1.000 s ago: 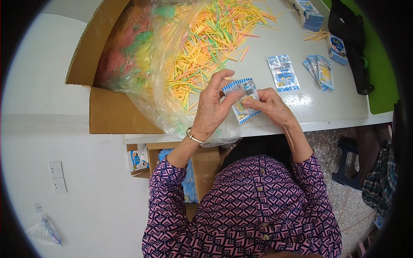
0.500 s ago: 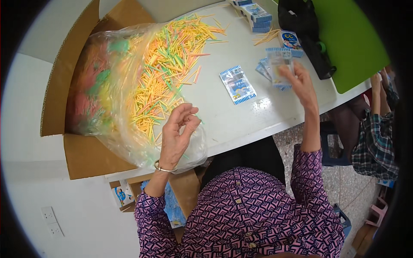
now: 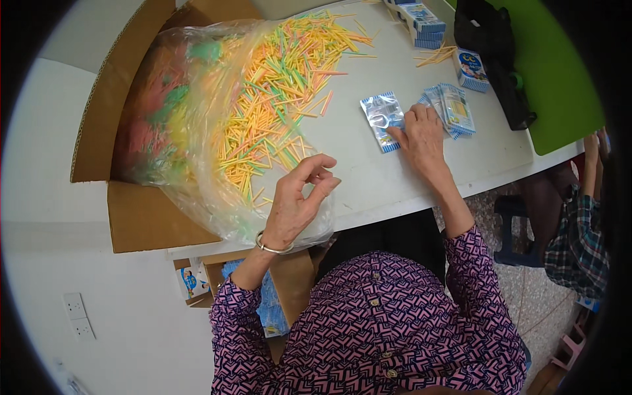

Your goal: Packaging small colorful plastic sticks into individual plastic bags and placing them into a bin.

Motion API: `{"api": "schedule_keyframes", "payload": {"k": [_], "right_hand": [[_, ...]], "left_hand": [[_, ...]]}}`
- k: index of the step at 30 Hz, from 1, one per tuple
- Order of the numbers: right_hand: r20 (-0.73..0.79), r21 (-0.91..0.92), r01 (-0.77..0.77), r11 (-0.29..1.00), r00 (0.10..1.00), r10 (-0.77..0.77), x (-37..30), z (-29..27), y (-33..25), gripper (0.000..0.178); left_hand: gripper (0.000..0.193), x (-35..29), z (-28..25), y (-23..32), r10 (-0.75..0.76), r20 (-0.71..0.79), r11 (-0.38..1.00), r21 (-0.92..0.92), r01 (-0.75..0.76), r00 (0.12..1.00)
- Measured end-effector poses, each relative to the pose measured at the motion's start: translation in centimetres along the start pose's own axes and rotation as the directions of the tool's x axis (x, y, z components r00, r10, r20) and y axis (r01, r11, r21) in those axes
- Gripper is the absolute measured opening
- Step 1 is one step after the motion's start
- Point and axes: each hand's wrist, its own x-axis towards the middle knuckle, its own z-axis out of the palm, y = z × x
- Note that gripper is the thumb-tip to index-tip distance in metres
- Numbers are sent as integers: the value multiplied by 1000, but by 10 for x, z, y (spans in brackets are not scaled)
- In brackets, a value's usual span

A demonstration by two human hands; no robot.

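Note:
Over the table's near edge hovers my left hand (image 3: 296,201), its fingers loosely curled, thumb and forefinger apart, nothing visible between them. My right hand (image 3: 422,137) is at the right edge of a flat blue-and-white plastic packet (image 3: 380,112). Its thumb lies on the packet and the fingers bend in beside that edge; their tips are partly hidden. Just right of this hand, several similar packets (image 3: 457,108) lie overlapped, the top one with pale yellow sticks showing inside. Left of both hands spreads a heap of thin yellow, green and pink sticks (image 3: 270,112).
The sticks spill from a clear plastic bag (image 3: 207,151) in a cardboard box (image 3: 148,214). Stacked packets (image 3: 424,26), loose sticks (image 3: 434,56), another packet pile (image 3: 471,69) and a black bag (image 3: 484,29) stand farther back. Someone in a checked sleeve (image 3: 582,214) sits at right.
My right hand has let go of a packet onto the overlapped ones and moved left to the single packet. My left hand stays raised. The whole view has shifted slightly.

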Motion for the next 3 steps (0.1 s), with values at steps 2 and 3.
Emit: {"api": "schedule_keyframes", "payload": {"k": [2, 3], "right_hand": [[9, -2, -67, 998, 998, 67, 1, 0, -4, 26], [7, -1, -62, 998, 998, 62, 3, 1, -5, 26]], "left_hand": [[29, -2, -2, -1, -4, 16, 999, 54, 4, 1000], [29, -1, -3, 0, -21, 6, 998, 51, 21, 1000]]}}
